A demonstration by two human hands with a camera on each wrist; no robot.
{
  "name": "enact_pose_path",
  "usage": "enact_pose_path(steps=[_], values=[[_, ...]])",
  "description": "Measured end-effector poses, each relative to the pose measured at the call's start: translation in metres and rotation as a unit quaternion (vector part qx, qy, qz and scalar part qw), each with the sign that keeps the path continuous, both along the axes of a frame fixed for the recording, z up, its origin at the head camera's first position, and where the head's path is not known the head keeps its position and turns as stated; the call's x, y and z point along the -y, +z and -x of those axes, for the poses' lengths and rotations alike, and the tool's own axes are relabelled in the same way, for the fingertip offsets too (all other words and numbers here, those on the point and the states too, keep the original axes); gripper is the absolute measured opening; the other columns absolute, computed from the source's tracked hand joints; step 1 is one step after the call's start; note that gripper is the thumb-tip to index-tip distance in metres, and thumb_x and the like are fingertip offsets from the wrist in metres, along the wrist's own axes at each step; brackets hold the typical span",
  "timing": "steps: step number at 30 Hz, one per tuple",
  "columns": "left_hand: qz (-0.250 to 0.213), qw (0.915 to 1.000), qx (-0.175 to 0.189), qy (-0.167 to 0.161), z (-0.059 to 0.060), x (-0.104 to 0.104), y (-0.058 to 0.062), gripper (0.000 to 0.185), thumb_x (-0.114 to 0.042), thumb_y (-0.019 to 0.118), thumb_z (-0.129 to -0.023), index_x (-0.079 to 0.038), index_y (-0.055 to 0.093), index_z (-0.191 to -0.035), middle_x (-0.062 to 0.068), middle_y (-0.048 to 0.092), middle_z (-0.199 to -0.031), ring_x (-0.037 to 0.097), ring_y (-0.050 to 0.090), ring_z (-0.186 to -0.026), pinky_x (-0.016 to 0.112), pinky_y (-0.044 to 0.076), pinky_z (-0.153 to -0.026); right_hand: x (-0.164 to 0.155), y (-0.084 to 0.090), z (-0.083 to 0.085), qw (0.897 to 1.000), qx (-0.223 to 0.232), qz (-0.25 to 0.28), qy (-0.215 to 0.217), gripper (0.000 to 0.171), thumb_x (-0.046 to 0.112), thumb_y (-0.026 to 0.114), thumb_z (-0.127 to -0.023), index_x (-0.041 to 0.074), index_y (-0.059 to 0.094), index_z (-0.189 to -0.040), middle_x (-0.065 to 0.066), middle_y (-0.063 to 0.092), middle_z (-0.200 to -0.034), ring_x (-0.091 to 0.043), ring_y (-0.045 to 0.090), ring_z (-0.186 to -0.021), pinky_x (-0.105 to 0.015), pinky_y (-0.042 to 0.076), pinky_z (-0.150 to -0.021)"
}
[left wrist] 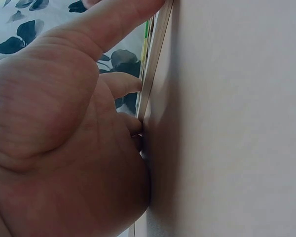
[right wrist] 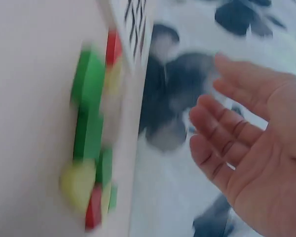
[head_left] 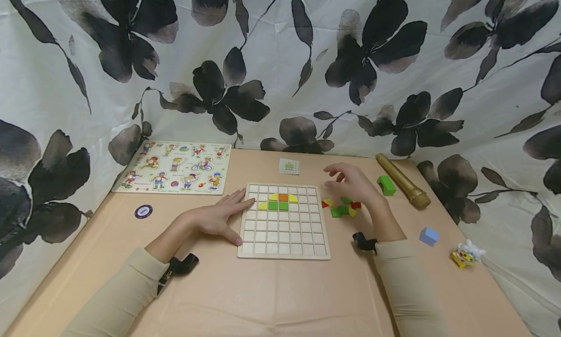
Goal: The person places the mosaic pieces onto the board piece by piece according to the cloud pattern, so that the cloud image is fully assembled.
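A wooden grid board [head_left: 284, 232] lies at the table's middle, with yellow, orange and green pieces [head_left: 278, 201] set in its upper rows. My left hand [head_left: 221, 217] rests flat against the board's left edge [left wrist: 149, 89], fingers straight. My right hand [head_left: 348, 182] hovers with relaxed fingers and an empty palm [right wrist: 266, 163] above a small pile of red, green and yellow pieces [head_left: 341, 208], which shows blurred in the right wrist view [right wrist: 91, 143].
A picture peg puzzle [head_left: 175, 167] lies at the back left, a round chip [head_left: 143, 211] near it. A small card [head_left: 289, 166], a green arch block [head_left: 386, 185], a golden tube [head_left: 401, 181], a blue cube [head_left: 428, 236] and a small toy [head_left: 466, 253] lie right.
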State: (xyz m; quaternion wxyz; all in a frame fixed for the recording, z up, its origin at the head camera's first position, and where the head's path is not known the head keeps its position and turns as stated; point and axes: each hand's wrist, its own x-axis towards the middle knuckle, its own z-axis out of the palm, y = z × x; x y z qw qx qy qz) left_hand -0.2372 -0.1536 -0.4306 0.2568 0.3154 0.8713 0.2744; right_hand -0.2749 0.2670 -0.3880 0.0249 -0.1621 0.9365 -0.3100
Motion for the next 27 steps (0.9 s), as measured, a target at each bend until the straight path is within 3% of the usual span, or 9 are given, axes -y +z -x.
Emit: enact_pose_path(steps=[6, 13, 23, 27], values=[[-0.004, 1.0000, -0.002, -0.001, -0.001, 0.000, 0.001, 0.119, -0.051, 0.088, -0.076, -0.017, 0.021, -0.168, 0.018, -0.012, -0.175, 0.042, -0.013, -0.161, 0.066, -0.001, -0.127, -0.043, -0.012, 0.004, 0.997, 0.042, -0.044, -0.055, 0.037, 0.017, 0.067, -0.102, 0.005, 0.066, -0.137, -0.022, 0.063, -0.131, -0.034, 0.060, -0.105, -0.041, 0.055, -0.084], [-0.005, 1.0000, -0.003, -0.001, -0.002, 0.000, 0.003, 0.118, -0.050, 0.089, -0.076, -0.017, 0.021, -0.168, 0.018, -0.011, -0.175, 0.043, -0.012, -0.161, 0.066, -0.001, -0.127, -0.061, -0.028, 0.008, 0.992, 0.086, -0.068, -0.056, 0.028, 0.010, 0.064, -0.102, 0.003, 0.070, -0.128, -0.018, 0.065, -0.114, -0.030, 0.058, -0.098, -0.032, 0.051, -0.077], [-0.007, 1.0000, -0.001, 0.001, -0.001, 0.000, 0.003, 0.119, -0.049, 0.089, -0.075, -0.017, 0.021, -0.168, 0.018, -0.011, -0.175, 0.043, -0.012, -0.161, 0.066, -0.002, -0.127, -0.062, -0.036, 0.011, 0.995, 0.075, -0.038, -0.060, 0.009, 0.004, 0.064, -0.101, 0.003, 0.068, -0.109, -0.014, 0.065, -0.100, -0.026, 0.059, -0.086, -0.030, 0.051, -0.069], [-0.006, 1.0000, -0.001, 0.000, -0.001, 0.000, 0.002, 0.120, -0.049, 0.089, -0.075, -0.017, 0.021, -0.168, 0.018, -0.011, -0.175, 0.042, -0.013, -0.161, 0.066, -0.002, -0.127, -0.059, -0.033, 0.010, 0.996, 0.055, 0.012, -0.072, 0.009, 0.008, 0.065, -0.102, 0.002, 0.065, -0.109, -0.014, 0.064, -0.098, -0.027, 0.060, -0.085, -0.029, 0.055, -0.070]])
